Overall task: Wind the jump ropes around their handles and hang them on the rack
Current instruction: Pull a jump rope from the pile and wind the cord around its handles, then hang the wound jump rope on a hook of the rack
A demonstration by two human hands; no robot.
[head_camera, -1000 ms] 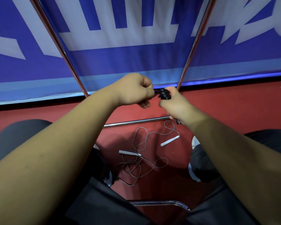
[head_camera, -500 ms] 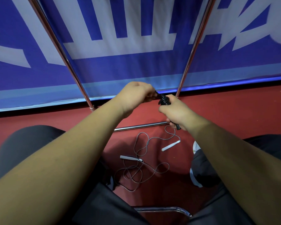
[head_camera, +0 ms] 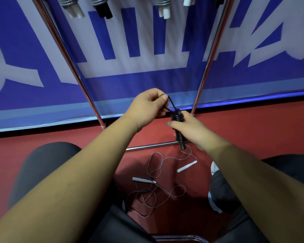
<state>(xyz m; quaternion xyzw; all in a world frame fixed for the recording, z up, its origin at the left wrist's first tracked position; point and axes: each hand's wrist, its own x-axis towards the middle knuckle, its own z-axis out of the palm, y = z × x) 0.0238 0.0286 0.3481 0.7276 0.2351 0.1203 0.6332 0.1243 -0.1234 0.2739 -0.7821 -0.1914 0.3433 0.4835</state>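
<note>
A: Where was the black wound jump rope (head_camera: 177, 116)?
B: Centre, by the chrome tube rack's (head_camera: 209, 64) right leg. The right hand (head_camera: 189, 128) clenched its handles; the left hand (head_camera: 147, 106) pinched its loose loop.
A: Another?
B: A grey white-handled rope (head_camera: 144, 180) lay tangled nearer, on the red floor (head_camera: 253, 134).

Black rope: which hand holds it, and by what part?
The right hand grips the wound handles of the black rope at mid-length; the left hand pinches its loose loop above them.
</note>
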